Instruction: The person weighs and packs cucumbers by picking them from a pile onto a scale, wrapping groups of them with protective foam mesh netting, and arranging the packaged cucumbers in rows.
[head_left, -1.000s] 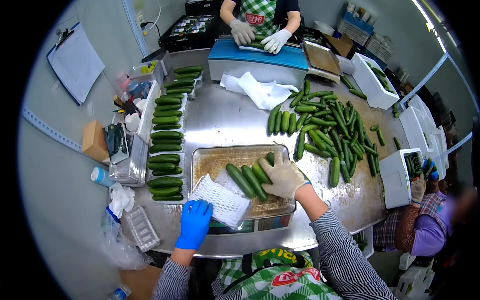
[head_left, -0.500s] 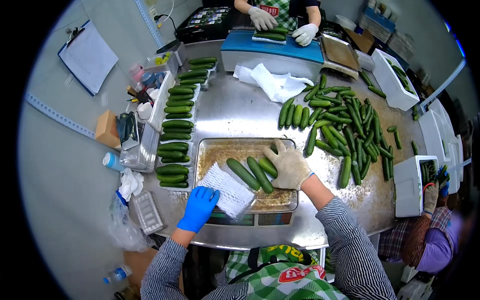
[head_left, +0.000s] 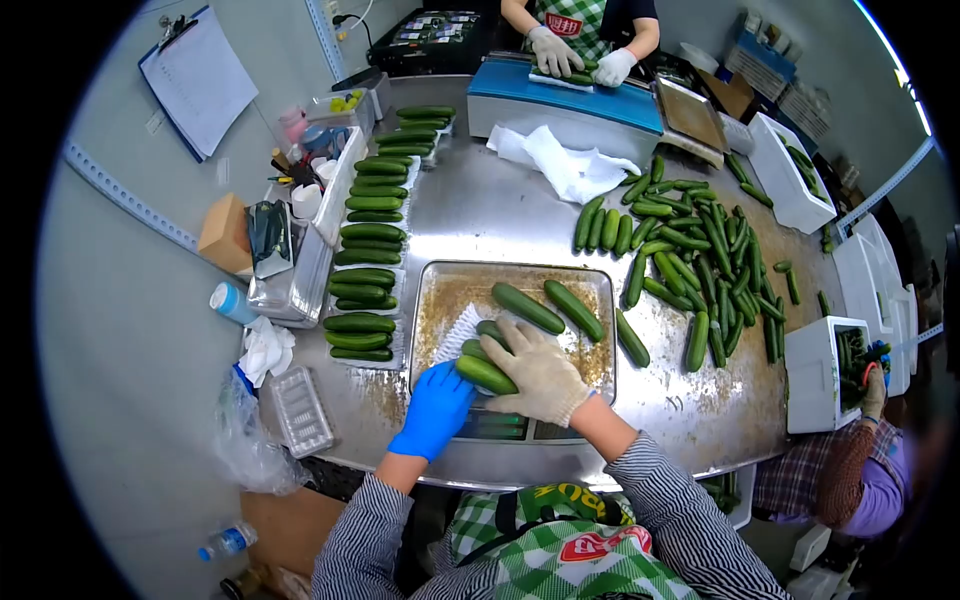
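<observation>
My right hand (head_left: pixel 540 375), in a beige knit glove, lies over several cucumbers with its fingers curled round them. The front cucumber (head_left: pixel 486 375) sticks out to the left of the fingers. Beneath them is a white foam net (head_left: pixel 457 336), mostly covered. My left hand (head_left: pixel 435 408), in a blue glove, is closed at the near left edge of the net, its fingertips against the cucumber's end. All this is over a stained metal tray (head_left: pixel 612 330) on a scale with a display (head_left: pixel 492 427). Two loose cucumbers (head_left: pixel 527 307) lie at the tray's back.
Packed cucumbers (head_left: pixel 362 292) line the table's left side. A large cucumber pile (head_left: pixel 700 260) lies right. Behind it are a white cloth (head_left: pixel 565 165) and a co-worker's gloved hands (head_left: pixel 556 52) at a blue-topped machine (head_left: pixel 565 95). Foam boxes (head_left: pixel 815 375) and another co-worker are at right.
My right hand has moved left, bringing cucumbers onto the foam net, which it now mostly covers. The net appears turned. The co-worker's hands at the back have come closer to the cucumbers there.
</observation>
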